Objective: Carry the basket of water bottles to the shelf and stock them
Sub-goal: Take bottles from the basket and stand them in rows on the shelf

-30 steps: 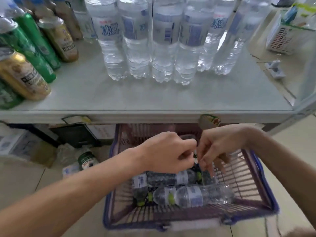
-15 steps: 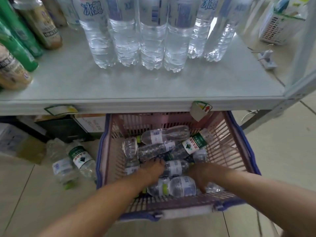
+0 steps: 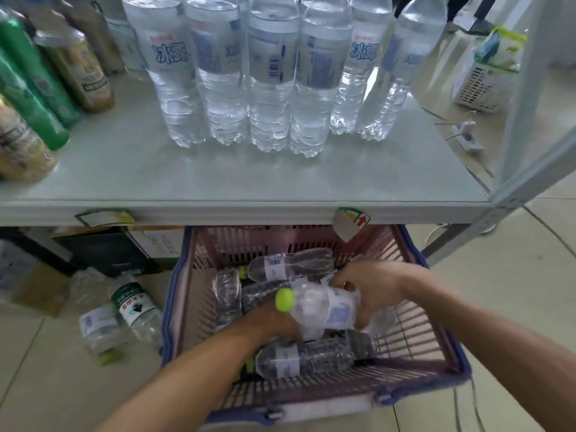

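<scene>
Below the shelf (image 3: 249,182), inside the basket (image 3: 414,363), both hands close on one small water bottle (image 3: 324,310), left hand (image 3: 274,322) beneath, right hand (image 3: 371,285) at its base; probably light, slick and crushable, best gripped mid-body.

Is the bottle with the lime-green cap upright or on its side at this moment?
On its side. The lime-green-capped bottle lies roughly level above the basket, cap pointing left, gripped by the right hand; the left hand is beneath it.
</scene>
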`<action>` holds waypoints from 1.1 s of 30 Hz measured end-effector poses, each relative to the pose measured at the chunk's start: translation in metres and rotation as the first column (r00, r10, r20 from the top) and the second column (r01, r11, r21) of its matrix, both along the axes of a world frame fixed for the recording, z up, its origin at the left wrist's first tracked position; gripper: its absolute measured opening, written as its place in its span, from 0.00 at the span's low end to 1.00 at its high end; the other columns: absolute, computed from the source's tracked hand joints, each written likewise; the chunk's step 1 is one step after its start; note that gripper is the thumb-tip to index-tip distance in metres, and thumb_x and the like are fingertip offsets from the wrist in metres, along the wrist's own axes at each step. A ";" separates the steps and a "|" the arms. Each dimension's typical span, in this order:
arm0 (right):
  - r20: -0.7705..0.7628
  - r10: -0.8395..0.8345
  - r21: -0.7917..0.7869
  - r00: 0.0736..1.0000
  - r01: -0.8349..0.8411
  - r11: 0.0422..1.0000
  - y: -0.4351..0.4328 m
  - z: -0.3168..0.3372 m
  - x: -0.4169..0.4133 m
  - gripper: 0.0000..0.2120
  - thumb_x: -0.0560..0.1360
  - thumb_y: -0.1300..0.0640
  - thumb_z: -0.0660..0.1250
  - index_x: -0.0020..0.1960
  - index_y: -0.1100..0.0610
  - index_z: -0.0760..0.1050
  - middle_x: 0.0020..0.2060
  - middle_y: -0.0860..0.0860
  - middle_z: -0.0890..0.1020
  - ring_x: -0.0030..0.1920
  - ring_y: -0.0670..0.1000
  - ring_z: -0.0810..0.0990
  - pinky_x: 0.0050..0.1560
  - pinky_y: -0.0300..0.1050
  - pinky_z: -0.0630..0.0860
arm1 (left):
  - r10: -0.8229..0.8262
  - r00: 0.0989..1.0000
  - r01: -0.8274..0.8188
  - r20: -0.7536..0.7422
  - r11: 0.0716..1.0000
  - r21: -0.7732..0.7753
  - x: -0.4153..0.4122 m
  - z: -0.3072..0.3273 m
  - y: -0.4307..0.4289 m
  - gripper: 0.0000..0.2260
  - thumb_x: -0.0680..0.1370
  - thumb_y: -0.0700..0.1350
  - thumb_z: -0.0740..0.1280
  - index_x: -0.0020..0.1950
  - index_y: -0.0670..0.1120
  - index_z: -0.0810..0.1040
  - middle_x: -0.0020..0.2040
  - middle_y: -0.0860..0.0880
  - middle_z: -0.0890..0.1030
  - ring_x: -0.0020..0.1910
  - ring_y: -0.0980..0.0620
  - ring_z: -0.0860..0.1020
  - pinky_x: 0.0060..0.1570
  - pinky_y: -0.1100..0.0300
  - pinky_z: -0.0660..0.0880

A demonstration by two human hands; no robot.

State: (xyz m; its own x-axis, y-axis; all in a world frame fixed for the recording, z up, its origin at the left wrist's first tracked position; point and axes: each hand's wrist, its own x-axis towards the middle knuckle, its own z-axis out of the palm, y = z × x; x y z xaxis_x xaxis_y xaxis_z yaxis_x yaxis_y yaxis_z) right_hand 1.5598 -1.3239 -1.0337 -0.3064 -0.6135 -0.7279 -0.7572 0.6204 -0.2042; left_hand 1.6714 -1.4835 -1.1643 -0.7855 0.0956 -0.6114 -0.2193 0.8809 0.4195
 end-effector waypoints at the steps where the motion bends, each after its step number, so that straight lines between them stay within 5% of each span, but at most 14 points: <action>1: 0.011 -0.036 -0.080 0.999 0.037 0.996 0.002 0.018 -0.001 0.25 0.64 0.52 0.82 0.60 0.50 0.80 0.51 0.45 0.85 0.50 0.47 0.83 0.53 0.46 0.82 | 0.043 0.999 -0.042 -0.014 0.997 0.066 0.002 0.013 0.003 0.19 0.78 0.42 0.73 0.68 0.43 0.76 0.58 0.44 0.78 0.54 0.52 0.74 0.46 0.60 0.73; 4: 0.142 -0.098 -0.311 0.985 0.138 0.940 0.008 0.064 -0.002 0.22 0.63 0.51 0.84 0.53 0.43 0.81 0.46 0.38 0.86 0.46 0.38 0.84 0.49 0.33 0.78 | -0.014 0.992 0.022 -0.129 0.998 0.059 0.002 0.027 -0.001 0.38 0.71 0.46 0.78 0.77 0.47 0.65 0.71 0.44 0.72 0.65 0.46 0.74 0.52 0.62 0.71; 6: 0.236 -0.111 -0.418 0.965 0.204 0.885 0.011 0.087 -0.003 0.25 0.64 0.52 0.85 0.58 0.45 0.81 0.51 0.39 0.87 0.51 0.41 0.86 0.55 0.40 0.80 | -0.063 0.987 0.066 -0.151 0.998 0.014 -0.003 0.035 -0.012 0.43 0.67 0.51 0.80 0.77 0.50 0.63 0.73 0.47 0.70 0.67 0.44 0.73 0.60 0.54 0.75; 9: 0.275 -0.099 -0.570 0.956 0.246 0.784 0.017 0.113 -0.009 0.30 0.64 0.54 0.86 0.64 0.51 0.81 0.56 0.44 0.87 0.56 0.47 0.86 0.60 0.52 0.81 | -0.082 0.981 0.085 -0.178 0.996 0.007 -0.003 0.061 -0.025 0.32 0.64 0.57 0.80 0.66 0.52 0.76 0.64 0.52 0.75 0.58 0.48 0.78 0.55 0.51 0.80; 12: 0.340 -0.074 -0.683 0.938 0.300 0.666 0.022 0.139 -0.019 0.29 0.62 0.63 0.84 0.62 0.56 0.82 0.56 0.47 0.87 0.57 0.50 0.86 0.62 0.48 0.80 | -0.046 0.964 0.053 -0.261 0.998 0.019 0.000 0.100 -0.037 0.22 0.66 0.58 0.78 0.53 0.49 0.81 0.52 0.52 0.77 0.49 0.50 0.78 0.48 0.50 0.80; 16: 0.370 -0.052 -0.776 0.927 0.340 0.531 0.025 0.164 -0.033 0.30 0.60 0.69 0.80 0.61 0.59 0.82 0.56 0.52 0.87 0.58 0.53 0.86 0.60 0.44 0.81 | -0.084 0.928 0.094 -0.362 0.995 0.010 0.004 0.156 -0.046 0.23 0.67 0.64 0.77 0.40 0.47 0.76 0.45 0.51 0.72 0.46 0.52 0.72 0.46 0.53 0.76; 21: 0.347 -0.110 -0.832 0.931 0.360 0.422 0.022 0.176 -0.046 0.24 0.59 0.69 0.79 0.54 0.57 0.84 0.49 0.50 0.89 0.50 0.50 0.89 0.49 0.39 0.83 | -0.042 0.922 0.100 -0.386 0.986 0.132 -0.004 0.196 -0.054 0.23 0.65 0.64 0.79 0.50 0.50 0.85 0.49 0.57 0.73 0.46 0.59 0.74 0.44 0.64 0.72; 27: 0.416 -0.153 -0.866 0.896 0.442 0.235 0.034 0.188 -0.062 0.25 0.59 0.53 0.84 0.55 0.56 0.86 0.50 0.54 0.89 0.52 0.55 0.88 0.55 0.49 0.84 | 0.097 0.900 -0.010 -0.424 0.979 0.202 -0.013 0.244 -0.080 0.22 0.64 0.65 0.79 0.52 0.55 0.86 0.51 0.60 0.78 0.50 0.61 0.78 0.51 0.62 0.77; 30: 0.444 -0.206 -0.879 0.872 0.469 0.091 0.038 0.192 -0.065 0.23 0.59 0.54 0.82 0.53 0.54 0.86 0.49 0.52 0.89 0.52 0.55 0.88 0.56 0.49 0.84 | 0.158 0.899 -0.051 -0.409 0.964 0.260 -0.015 0.254 -0.095 0.21 0.62 0.65 0.80 0.51 0.57 0.87 0.51 0.59 0.80 0.49 0.58 0.79 0.54 0.55 0.79; 33: 0.424 -0.279 -0.892 0.862 0.451 0.038 0.037 0.190 -0.068 0.23 0.58 0.54 0.81 0.54 0.52 0.85 0.48 0.49 0.89 0.51 0.52 0.89 0.56 0.45 0.83 | 0.352 0.833 -0.138 -0.428 0.880 0.454 -0.018 0.259 -0.103 0.15 0.63 0.54 0.83 0.48 0.58 0.88 0.48 0.56 0.84 0.48 0.50 0.81 0.54 0.51 0.78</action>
